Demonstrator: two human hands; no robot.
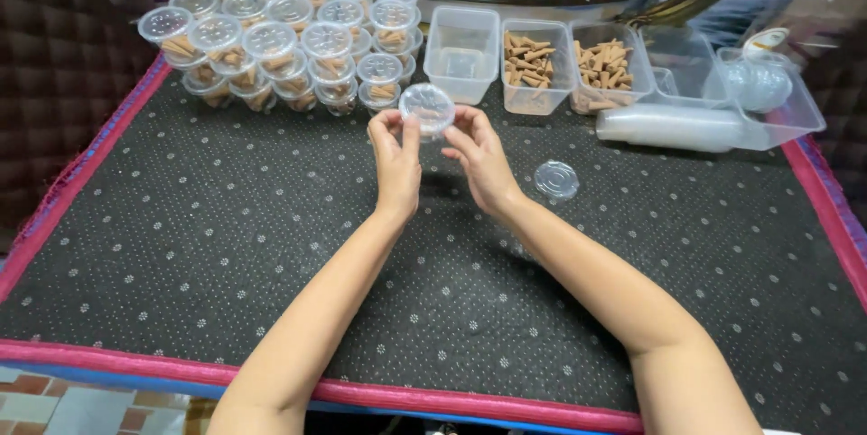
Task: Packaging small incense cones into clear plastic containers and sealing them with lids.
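Fingertips of both hands pinch a small clear plastic cup [427, 110], round and thin-walled with an embossed lid, held in the air just in front of the stack of filled cups [289, 37]. The left hand [396, 157] grips its near-left rim between thumb and fingers; the right hand [480, 157] closes on its right side. Because the plastic looks slick and flimsy, an uneven squeeze could pop the lid off or let the cup slip onto the dotted black mat [226, 236]. A loose round lid [555, 179] lies on the mat, right of the held cup. Beyond the cup stand rectangular clear tubs: one empty tub [462, 51], two holding tan cone-shaped pieces [528, 60].
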